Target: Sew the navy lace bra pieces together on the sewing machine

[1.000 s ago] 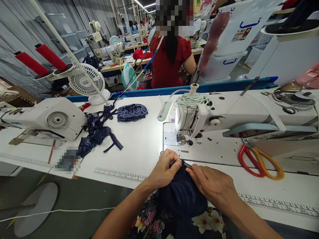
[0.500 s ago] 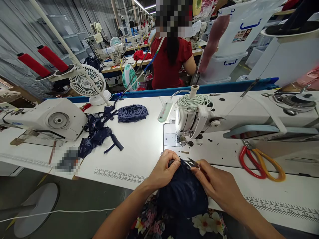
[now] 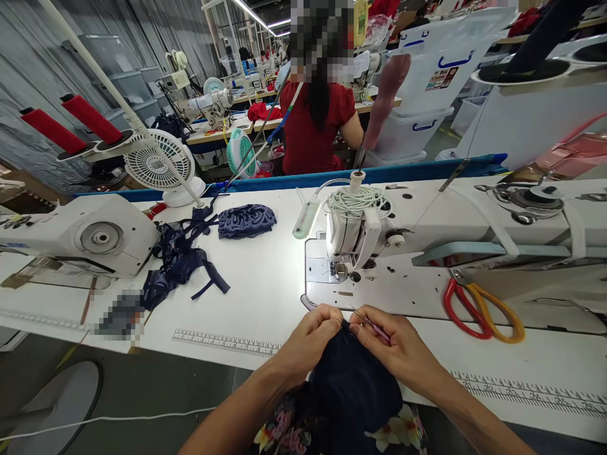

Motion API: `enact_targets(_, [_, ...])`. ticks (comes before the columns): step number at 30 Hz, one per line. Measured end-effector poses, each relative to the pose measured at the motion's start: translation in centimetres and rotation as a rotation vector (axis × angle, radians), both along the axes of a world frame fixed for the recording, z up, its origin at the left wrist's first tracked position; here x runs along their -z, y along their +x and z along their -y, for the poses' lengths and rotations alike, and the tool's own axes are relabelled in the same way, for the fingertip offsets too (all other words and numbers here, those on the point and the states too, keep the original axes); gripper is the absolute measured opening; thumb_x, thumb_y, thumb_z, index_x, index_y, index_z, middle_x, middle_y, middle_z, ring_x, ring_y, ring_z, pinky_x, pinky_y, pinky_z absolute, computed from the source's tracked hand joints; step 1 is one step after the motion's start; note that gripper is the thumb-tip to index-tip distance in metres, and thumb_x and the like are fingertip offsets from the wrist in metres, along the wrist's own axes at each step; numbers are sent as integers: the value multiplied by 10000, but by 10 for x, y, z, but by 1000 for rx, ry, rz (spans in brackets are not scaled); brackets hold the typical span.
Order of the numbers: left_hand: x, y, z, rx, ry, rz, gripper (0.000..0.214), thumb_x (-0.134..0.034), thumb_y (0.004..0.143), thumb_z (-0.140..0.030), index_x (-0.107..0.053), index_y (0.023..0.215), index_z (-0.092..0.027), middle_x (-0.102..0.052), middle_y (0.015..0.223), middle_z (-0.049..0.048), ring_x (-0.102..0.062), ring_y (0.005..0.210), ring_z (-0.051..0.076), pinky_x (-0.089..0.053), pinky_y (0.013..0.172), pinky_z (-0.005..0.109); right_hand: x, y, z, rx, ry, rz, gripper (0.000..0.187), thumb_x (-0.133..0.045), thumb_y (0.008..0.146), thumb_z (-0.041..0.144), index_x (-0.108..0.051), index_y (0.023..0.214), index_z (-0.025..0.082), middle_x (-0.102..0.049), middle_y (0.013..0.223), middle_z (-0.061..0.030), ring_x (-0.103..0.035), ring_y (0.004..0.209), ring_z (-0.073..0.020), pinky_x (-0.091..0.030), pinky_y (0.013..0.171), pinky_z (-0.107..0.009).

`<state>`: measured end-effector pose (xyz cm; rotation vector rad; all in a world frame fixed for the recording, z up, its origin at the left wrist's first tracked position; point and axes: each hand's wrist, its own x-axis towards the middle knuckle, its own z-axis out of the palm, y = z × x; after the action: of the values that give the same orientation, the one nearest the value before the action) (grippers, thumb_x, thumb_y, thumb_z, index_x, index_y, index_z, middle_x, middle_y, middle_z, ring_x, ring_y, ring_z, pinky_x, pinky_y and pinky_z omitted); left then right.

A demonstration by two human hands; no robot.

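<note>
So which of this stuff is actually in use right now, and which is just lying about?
In use:
left hand pinching the navy fabric
right hand holding small snips at the fabric's edge

Lying about:
red-and-yellow scissors
navy straps
lace piece
fan
red thread cones
sewing machine

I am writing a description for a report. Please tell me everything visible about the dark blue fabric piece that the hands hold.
The dark navy fabric piece looks soft and bunched into a rounded heap. It lies at the near edge of the white table and hangs toward the lap. The left hand pinches its top edge; the right hand touches it too, holding small thread snips at that edge.
</note>
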<state>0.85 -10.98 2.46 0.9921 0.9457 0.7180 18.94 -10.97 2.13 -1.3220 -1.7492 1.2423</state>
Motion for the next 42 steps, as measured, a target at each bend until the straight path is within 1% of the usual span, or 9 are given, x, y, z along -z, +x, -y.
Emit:
enact_targets(5, [3, -2, -3, -47, 392, -167, 312, -521, 937, -471, -544, 838, -176, -561, 1059, 77, -508, 979, 191, -426, 851, 297, 1, 2, -4, 42, -103, -120, 387, -552, 878, 559, -525, 750, 195, -386, 668, 31, -347, 610, -104, -319, 539, -238])
enact_targets(11, [12, 4, 1, -86, 300, -170, 256, -522, 950, -421, -513, 869, -178, -539, 826, 5, -480, 714, 114, -407, 650, 232, 4, 3, 0, 86, -133, -157, 388, -584, 856, 569, -601, 792, 187, -442, 680, 15, -390, 626, -116, -358, 548, -242])
enact_targets(16, [9, 5, 4, -108, 389, -269, 153, -514, 960, -332, -563, 1001, -193, -587, 897, 13, -530, 802, 134, -419, 713, 245, 6, 4, 4, 90, -112, -141, 372, -578, 867, 557, -584, 784, 194, -415, 675, 22, -377, 628, -116, -347, 558, -247])
enact_targets(20, [5, 4, 8, -100, 483, -376, 195, -480, 973, -306, -553, 840, -184, -576, 849, 10, -516, 781, 134, -391, 691, 246, 4, 6, 7, 82, -89, -69, 339, -562, 884, 541, -594, 828, 208, -361, 639, 37, -347, 594, -112, -322, 520, -244])
enact_targets(25, [6, 4, 11, -83, 509, -383, 175, -487, 967, -290, -539, 835, -188, -578, 841, 3, -508, 767, 131, -380, 680, 243, -1, 8, 10, 67, -55, 20, 326, -566, 881, 549, -614, 928, 230, -260, 598, 64, -282, 534, -103, -262, 480, -242])
enact_targets(30, [3, 4, 12, -71, 470, -332, 154, -508, 954, -271, -561, 839, -183, -585, 837, -1, -511, 774, 127, -389, 691, 242, -1, 7, 11, 87, -99, -37, 370, -546, 883, 565, -552, 772, 212, -347, 639, 43, -321, 585, -110, -290, 518, -242])
enact_targets(33, [3, 7, 15, -76, 413, -307, 124, -540, 930, -278, -595, 880, -178, -589, 861, 5, -511, 772, 126, -398, 679, 238, 2, 5, 12, 110, -106, -94, 370, -559, 876, 556, -530, 757, 206, -373, 674, 34, -335, 623, -117, -305, 552, -249])
enact_targets(38, [7, 4, 23, -102, 319, -320, 137, -503, 931, -277, -550, 850, -177, -510, 719, -26, -425, 621, 101, -348, 570, 227, 1, -3, 14, 125, -126, -128, 349, -569, 863, 537, -517, 755, 209, -370, 677, 38, -338, 624, -119, -315, 563, -250])
enact_targets(42, [-8, -27, 5, 51, 623, -523, 63, -505, 908, -198, -554, 868, -190, -588, 859, 7, -532, 785, 143, -402, 692, 245, 3, -27, 7, 33, -136, -116, 321, -526, 883, 491, -476, 738, 209, -347, 662, 45, -324, 603, -110, -303, 544, -243])
